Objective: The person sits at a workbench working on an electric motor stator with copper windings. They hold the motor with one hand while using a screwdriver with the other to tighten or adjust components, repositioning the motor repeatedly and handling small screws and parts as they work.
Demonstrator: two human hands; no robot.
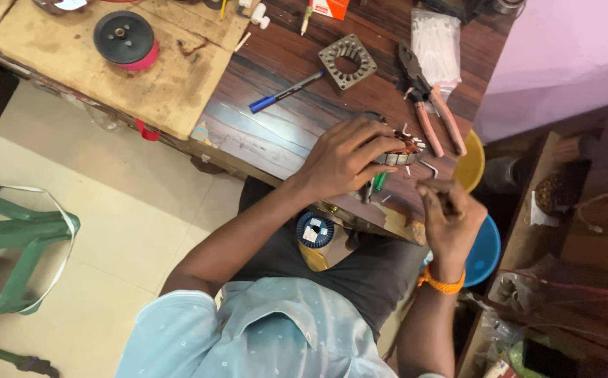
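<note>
Right now my left hand [342, 157] lies over a round metal motor stator with copper windings [403, 149], fingers curled around its rim, pressing it to the dark wooden workbench [276, 119] near the front edge. My right hand [447, 217], an orange thread at its wrist, hovers just beside it with fingertips pinched together; whatever they pinch is too small to make out. A clear plastic bag of white strips [435, 45] lies at the bench's far side, beside red-handled pliers [430, 105]. Below the bench, a yellow tub [473, 164] and a blue tub [486, 252] are mostly hidden, their contents unseen. My palm covers much of the stator.
</note>
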